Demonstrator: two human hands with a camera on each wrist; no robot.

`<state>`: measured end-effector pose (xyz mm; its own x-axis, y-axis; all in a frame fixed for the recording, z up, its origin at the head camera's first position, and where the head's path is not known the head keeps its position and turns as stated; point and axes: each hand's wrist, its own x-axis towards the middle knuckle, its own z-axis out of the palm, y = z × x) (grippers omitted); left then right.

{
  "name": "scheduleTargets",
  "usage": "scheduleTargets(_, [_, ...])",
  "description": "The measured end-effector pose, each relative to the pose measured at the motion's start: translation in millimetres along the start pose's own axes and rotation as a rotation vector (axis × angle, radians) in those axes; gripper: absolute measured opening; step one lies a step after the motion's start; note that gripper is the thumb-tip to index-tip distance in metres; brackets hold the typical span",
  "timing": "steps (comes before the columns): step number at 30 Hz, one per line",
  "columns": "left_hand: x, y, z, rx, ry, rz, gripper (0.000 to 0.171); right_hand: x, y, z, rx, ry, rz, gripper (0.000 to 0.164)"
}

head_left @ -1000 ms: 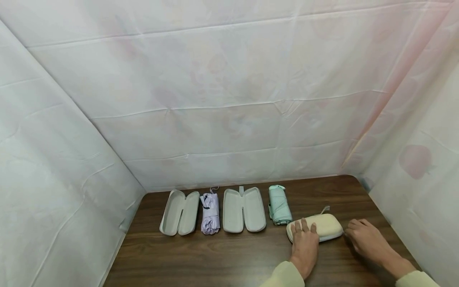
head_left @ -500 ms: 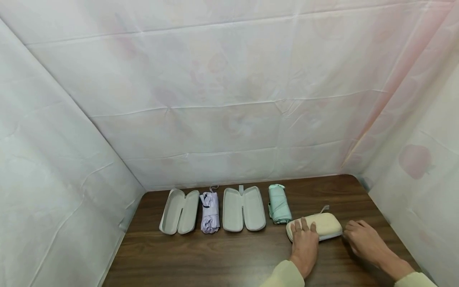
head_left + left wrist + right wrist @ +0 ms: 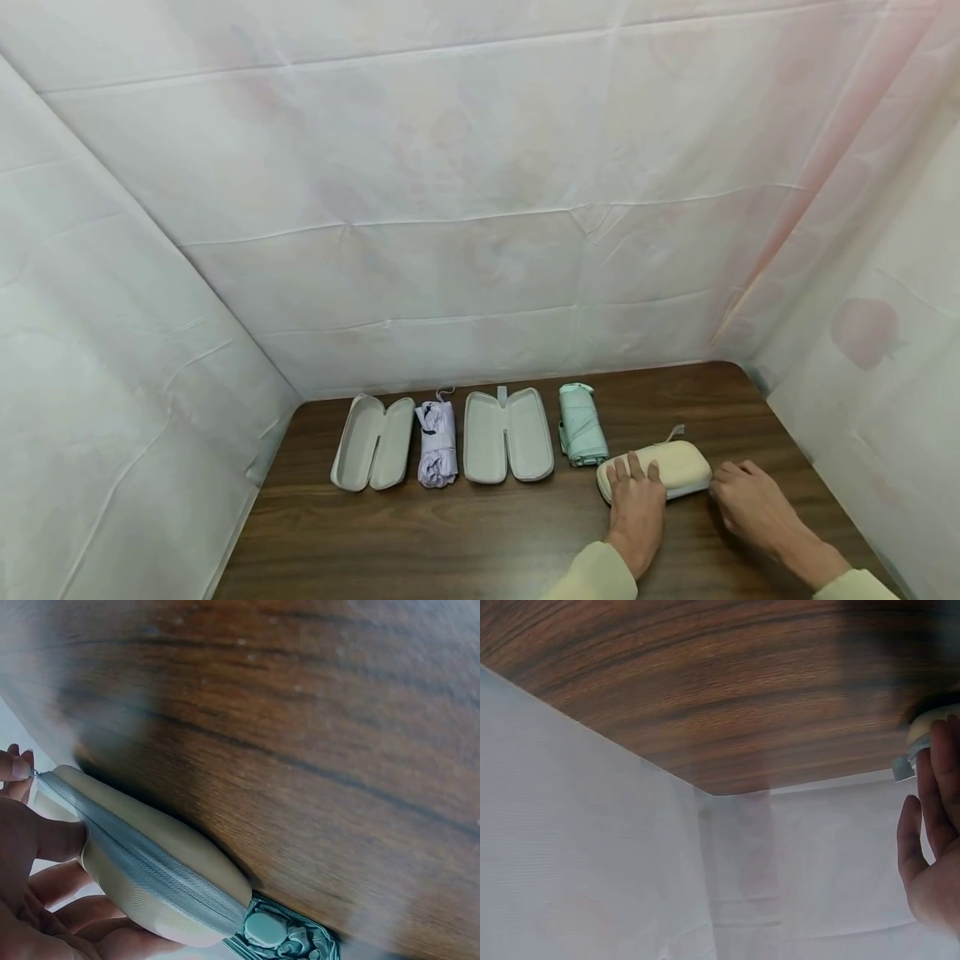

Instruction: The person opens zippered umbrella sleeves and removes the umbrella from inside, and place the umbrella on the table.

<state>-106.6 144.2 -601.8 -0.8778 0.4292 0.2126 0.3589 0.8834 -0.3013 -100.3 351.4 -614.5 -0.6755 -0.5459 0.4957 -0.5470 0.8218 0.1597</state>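
Observation:
A cream hard-shell zip case (image 3: 678,467) lies closed on the table's right side, a grey zipper (image 3: 142,855) running along its near edge. My left hand (image 3: 637,508) holds the case at its left part, fingers over the top and thumb against the zipper side. At the right end, my right hand (image 3: 753,504) pinches the small zipper pull (image 3: 34,773). The far side of the case has a grey loop (image 3: 677,432). Just behind its left end lies a rolled mint-green folding umbrella (image 3: 582,425).
Farther left along the table (image 3: 465,542) are an open grey-lined case (image 3: 530,433), a rolled lilac folding umbrella (image 3: 437,446) and another open case (image 3: 393,446). Pale patterned sheets (image 3: 450,275) hang close around the back and sides.
My two hands and the cream case keep nearly the same places. The whole head view has shifted slightly.

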Motion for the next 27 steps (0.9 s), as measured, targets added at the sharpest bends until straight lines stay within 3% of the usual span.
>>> scheduleTargets(6, [1.8,1.7,2.1,-0.001,0.047,-0.014,0.037,3.9,-5.1,1.3,-0.022,0.011,0.025,0.010])
scheduleTargets(14, [0.3,2.5,1.4,-0.025,0.008,-0.020,0.036,5.7,-14.3,1.5,-0.021,0.022,0.019,0.014])
scheduleTargets(18, [0.4,2.2,2.4,-0.022,0.025,-0.028,0.036,9.2,-20.2,1.7,-0.030,0.022,0.038,0.017])
scheduleTargets(22, [0.9,3.0,3.0,-0.025,0.034,-0.037,0.036,15.9,-35.6,4.7,-0.019,0.005,0.039,0.023])
scheduleTargets(27, [1.1,4.1,1.8,-0.037,0.026,-0.039,0.033,26.0,-58.1,9.4,-0.014,-0.010,0.012,0.020])
